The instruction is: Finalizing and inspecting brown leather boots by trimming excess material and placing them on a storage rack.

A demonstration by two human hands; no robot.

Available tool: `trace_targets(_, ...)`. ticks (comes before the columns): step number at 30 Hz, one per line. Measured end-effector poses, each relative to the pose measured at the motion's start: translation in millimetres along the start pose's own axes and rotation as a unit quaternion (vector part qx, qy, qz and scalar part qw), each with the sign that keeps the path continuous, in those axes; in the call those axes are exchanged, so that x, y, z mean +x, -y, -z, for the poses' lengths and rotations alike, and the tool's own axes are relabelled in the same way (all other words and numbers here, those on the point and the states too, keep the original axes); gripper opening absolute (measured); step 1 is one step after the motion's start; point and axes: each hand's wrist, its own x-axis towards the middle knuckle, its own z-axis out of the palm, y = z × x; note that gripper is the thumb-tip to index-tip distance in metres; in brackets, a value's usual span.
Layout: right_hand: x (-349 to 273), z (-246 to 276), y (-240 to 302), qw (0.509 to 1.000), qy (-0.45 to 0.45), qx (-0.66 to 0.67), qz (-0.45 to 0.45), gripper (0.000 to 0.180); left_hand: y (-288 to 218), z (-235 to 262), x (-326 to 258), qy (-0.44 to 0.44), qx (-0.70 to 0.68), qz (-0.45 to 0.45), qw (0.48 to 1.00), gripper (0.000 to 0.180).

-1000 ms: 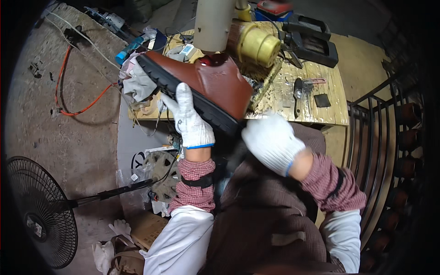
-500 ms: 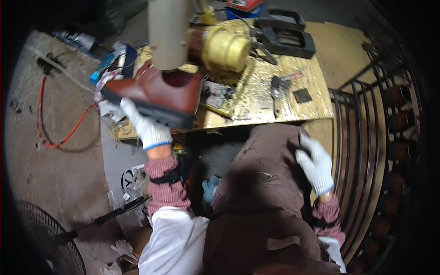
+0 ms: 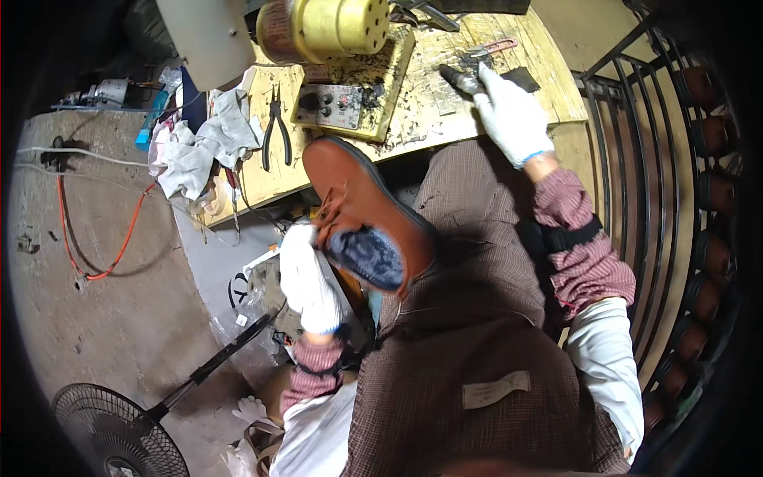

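Note:
A reddish-brown leather lace-up shoe (image 3: 338,171) with a dark sole and a dark, fuzzy-looking lining is held over my lap, its toe toward the workbench. My left hand (image 3: 306,278), in a white knit glove, is closed on the shoe's side by the laces; the fingertips are partly hidden. My right hand (image 3: 513,115), gloved alike, reaches over the bench with thumb and forefinger pinched at a dark-handled tool (image 3: 458,79). The hand covers part of that tool, so its kind is unclear. Just beyond lies a red-handled tool (image 3: 501,45).
Black-handled pliers (image 3: 276,131) and crumpled cloths (image 3: 226,123) lie on the yellowish bench (image 3: 429,119). A control box (image 3: 330,106) sits below a yellow machine part (image 3: 322,32). At right stands a metal rack (image 3: 628,183) with several brown shoes; a fan (image 3: 119,429) is lower left.
The shoe has left the machine's post and come down over my lap, turned so its opening shows. My right hand has moved from beside my thigh up to the tool on the bench.

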Motion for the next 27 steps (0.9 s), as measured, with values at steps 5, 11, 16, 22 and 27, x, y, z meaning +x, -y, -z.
trace_targets(5,-48.7,62.2,33.8,0.846,0.018,0.498,-0.189,0.043,-68.8,32.0,24.7,0.303,0.14,-0.334,0.882,0.021)
trace_targets(11,-89.8,103.6,52.3,0.594,0.273,0.687,-0.318,0.038,-8.2,-25.1,28.9,0.519,0.009,-0.214,0.828,0.035)
trace_targets(16,-107.8,121.5,60.7,0.647,0.256,0.636,-0.334,0.035,-17.0,-1.9,21.3,0.466,-0.067,0.002,0.882,0.043)
trace_targets(22,-115.3,131.1,57.8,0.64,0.187,0.646,-0.372,0.031,-15.6,36.5,42.0,0.162,-0.214,0.103,0.958,0.049)
trace_targets(27,-124.5,127.9,60.7,0.687,0.197,0.599,-0.362,0.03,16.7,47.6,108.1,0.091,-0.011,-0.078,0.993,0.039)
